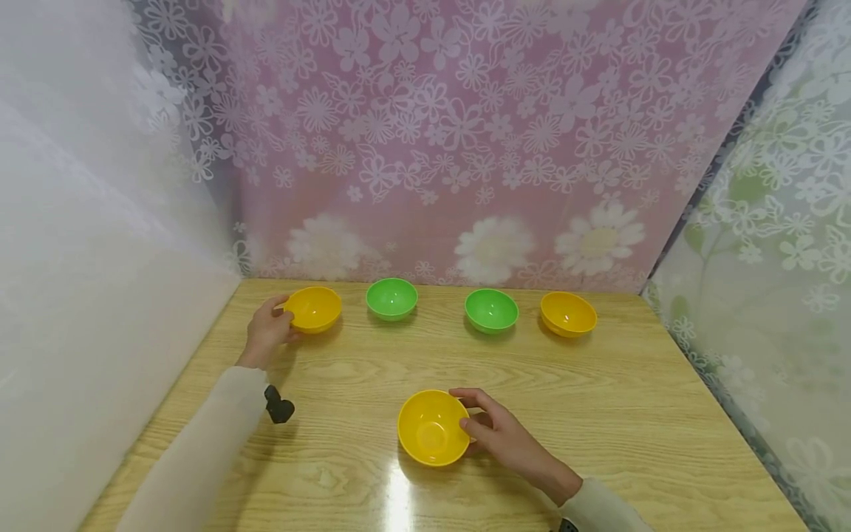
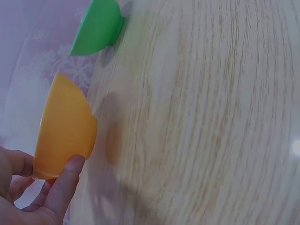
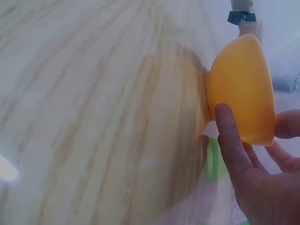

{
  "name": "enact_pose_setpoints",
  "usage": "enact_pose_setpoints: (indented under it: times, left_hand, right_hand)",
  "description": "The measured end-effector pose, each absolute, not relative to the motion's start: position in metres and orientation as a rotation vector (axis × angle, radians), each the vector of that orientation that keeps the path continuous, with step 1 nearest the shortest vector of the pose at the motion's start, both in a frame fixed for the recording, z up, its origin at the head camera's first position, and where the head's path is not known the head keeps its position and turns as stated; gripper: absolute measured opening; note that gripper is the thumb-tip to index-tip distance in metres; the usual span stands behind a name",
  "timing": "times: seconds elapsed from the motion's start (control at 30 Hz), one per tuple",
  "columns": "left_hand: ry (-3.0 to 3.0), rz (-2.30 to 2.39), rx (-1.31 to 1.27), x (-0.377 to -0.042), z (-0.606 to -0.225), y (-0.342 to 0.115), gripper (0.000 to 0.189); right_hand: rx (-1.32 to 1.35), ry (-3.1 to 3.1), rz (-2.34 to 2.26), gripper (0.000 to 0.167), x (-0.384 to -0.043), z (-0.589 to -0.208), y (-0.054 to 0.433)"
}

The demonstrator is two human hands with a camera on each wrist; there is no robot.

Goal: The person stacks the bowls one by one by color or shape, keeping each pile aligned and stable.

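At the back left, my left hand [image 1: 267, 332] pinches the near-left rim of a yellow bowl [image 1: 315, 310], thumb at the rim and fingers against the outer wall. In the left wrist view a gap shows between this yellow bowl [image 2: 68, 126] and its reflection, so it seems held slightly above the wood. Front and centre, another yellow bowl [image 1: 432, 432] faces up, gripped on its right side by my right hand [image 1: 508, 440]. The right wrist view has that bowl [image 3: 241, 91] upright, its foot at or very near the tabletop. Both bowls look bare inside.
Along the back of the wooden table [image 1: 359, 377] stand a green bowl [image 1: 391, 299], a second green bowl [image 1: 491, 310] and a yellow bowl [image 1: 568, 315]. A pink flowered curtain [image 1: 425, 148] hangs behind, with pale sheets at both sides.
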State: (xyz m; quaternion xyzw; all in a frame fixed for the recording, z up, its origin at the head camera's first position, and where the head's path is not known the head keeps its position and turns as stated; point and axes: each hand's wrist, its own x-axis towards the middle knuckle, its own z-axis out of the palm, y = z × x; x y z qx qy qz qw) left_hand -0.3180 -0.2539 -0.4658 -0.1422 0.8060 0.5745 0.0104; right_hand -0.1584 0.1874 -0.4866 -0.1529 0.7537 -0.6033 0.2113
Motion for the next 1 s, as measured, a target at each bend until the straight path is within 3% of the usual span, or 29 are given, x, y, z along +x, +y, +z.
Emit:
enact_pose_setpoints:
  times: [1.0]
  left_hand:
    - [2.347,1.646,0.102,-0.276,-0.424,-0.192,0.054]
  right_hand:
    - [-0.425,2.104,-1.664,0.051,-0.16,-0.487,0.185]
